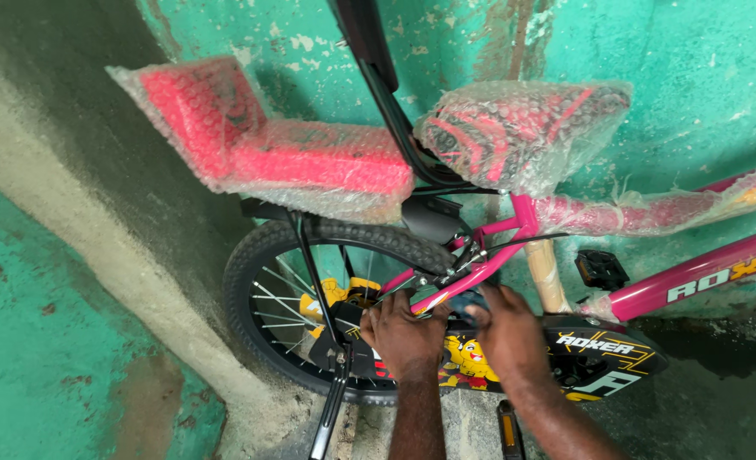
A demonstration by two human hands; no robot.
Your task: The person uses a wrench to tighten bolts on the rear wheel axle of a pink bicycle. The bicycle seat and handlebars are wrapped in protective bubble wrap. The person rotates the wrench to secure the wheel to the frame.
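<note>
Working low by the rear wheel, the left hand braces the pink frame; the right hand grips a small dark tool, best kept square.

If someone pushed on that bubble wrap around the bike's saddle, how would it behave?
The bubble wrap would probably give softly: it sits loose and crinkled over the saddle. It looks thin and light, so it may slip or crackle. Its edges hang free, so it could likely tear or pull off. Both hands, left hand and right hand, work lower down.

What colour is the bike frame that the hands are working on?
The frame is bright pink, seen best in the head view, where both hands work beside the rear wheel.
</note>
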